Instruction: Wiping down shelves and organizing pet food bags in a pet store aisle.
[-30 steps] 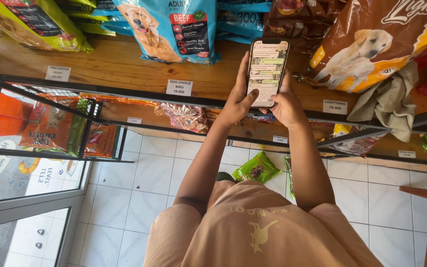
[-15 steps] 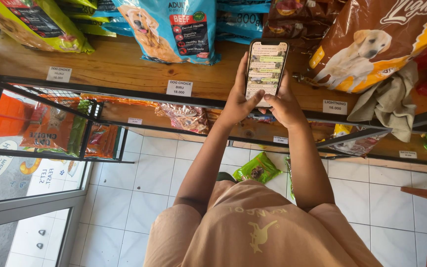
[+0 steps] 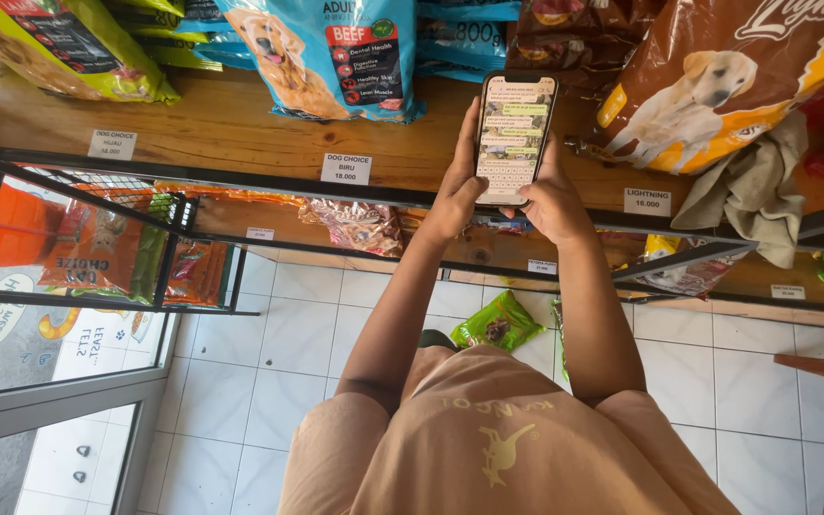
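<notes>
Both hands hold a smartphone (image 3: 515, 133) upright in front of a wooden shelf, its lit screen showing a chat and a keyboard. My left hand (image 3: 452, 198) grips the phone's left edge and lower corner, thumb near the screen. My right hand (image 3: 557, 198) cups the right edge from below, its thumb at the bottom of the screen. My tan shirt (image 3: 498, 439) with a printed animal fills the bottom of the view.
Pet food bags stand on the wooden shelf (image 3: 231, 129): a blue one (image 3: 331, 52), a brown one with a dog picture (image 3: 717, 86), a yellow-green one (image 3: 59, 48). A grey cloth (image 3: 751, 191) hangs at right. A wire rack (image 3: 97, 248) holds orange packs. Green packets (image 3: 498, 324) lie on the white tiled floor.
</notes>
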